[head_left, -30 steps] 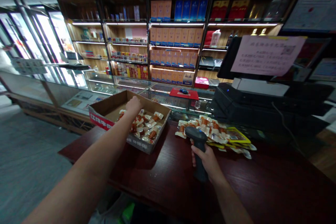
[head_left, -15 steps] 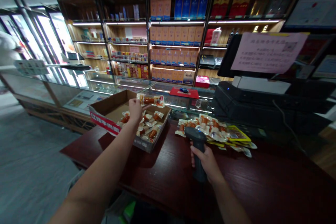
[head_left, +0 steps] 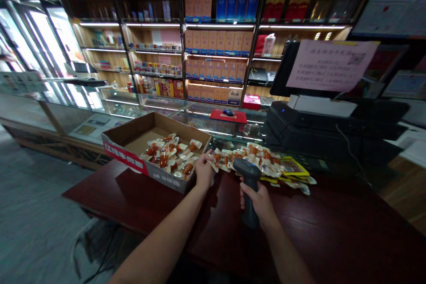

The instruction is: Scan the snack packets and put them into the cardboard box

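My left hand (head_left: 203, 171) is closed, its fingers pinched at a small clear-and-white packaged sausage (head_left: 217, 156), just beyond the right wall of an open cardboard box (head_left: 124, 158). The fingers partly cover that packet, which lies against the left end of a pile of similar packets (head_left: 262, 157). Several more packaged sausages (head_left: 164, 158) lie loose inside the box, mostly toward its right side. My right hand (head_left: 258, 199) is wrapped around the handle of a dark grey barcode scanner (head_left: 248, 169), held upright in front of the pile.
Yellow-edged packets (head_left: 294, 167) lie at the pile's right. Everything stands on a dark red wooden table (head_left: 233, 239). Behind are a glass counter (head_left: 149, 101), a red mat (head_left: 229, 116) with a mouse, and a black monitor and printer (head_left: 299, 120). Stocked shelves line the wall.
My left hand has moved right and down, carrying a packaged sausage from above the box to the pile's left end. My right hand still holds the scanner. The view has shifted slightly.
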### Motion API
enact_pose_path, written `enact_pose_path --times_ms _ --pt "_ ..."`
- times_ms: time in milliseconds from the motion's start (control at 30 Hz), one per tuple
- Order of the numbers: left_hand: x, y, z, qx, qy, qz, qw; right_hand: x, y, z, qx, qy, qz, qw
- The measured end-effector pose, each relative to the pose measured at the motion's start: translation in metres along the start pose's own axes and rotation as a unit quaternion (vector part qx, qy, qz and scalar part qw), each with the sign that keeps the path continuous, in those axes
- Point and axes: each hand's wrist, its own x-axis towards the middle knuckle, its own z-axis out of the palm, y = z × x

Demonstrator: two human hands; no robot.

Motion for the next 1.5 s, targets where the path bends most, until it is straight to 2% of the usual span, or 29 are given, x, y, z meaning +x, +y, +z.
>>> enact_pose_path --times_ms 67,233,333,433,567,800,1000,1233,1500 --pt "-0.004 -0.014 0.002 -0.099 -0.009 -0.035 0.994 0.000 0.001 -0.001 0.006 0.001 -0.002 1.000" --pt "0.002 -0.043 -0.005 -0.292 -0.030 -0.156 0.943 0.000 0.005 -0.006 -0.009 -0.007 0.006 1.000" --pt "0.011 -0.051 -0.011 -0.352 -0.005 -0.216 0.911 0.003 0.006 -0.010 -0.027 0.004 0.014 1.000" --pt "0.016 -0.052 -0.013 -0.385 0.014 -0.247 0.889 0.007 0.007 -0.013 -0.030 0.008 0.020 0.999" --pt "0.016 -0.052 -0.015 -0.411 0.007 -0.261 0.873 0.011 0.004 -0.012 -0.025 -0.005 0.018 1.000" --pt "0.019 -0.054 -0.019 -0.429 -0.019 -0.285 0.857 0.009 -0.008 -0.003 -0.035 0.008 -0.002 0.999" --pt "0.015 -0.055 -0.020 -0.447 -0.050 -0.249 0.858 0.010 -0.011 -0.004 -0.044 0.010 -0.007 0.999" --pt "0.017 -0.055 -0.023 -0.465 -0.077 -0.270 0.840 0.012 -0.010 -0.005 -0.047 -0.002 -0.010 0.999" --pt "0.011 -0.049 -0.019 -0.427 -0.061 -0.256 0.865 0.012 -0.009 -0.008 -0.035 0.000 -0.012 0.999"
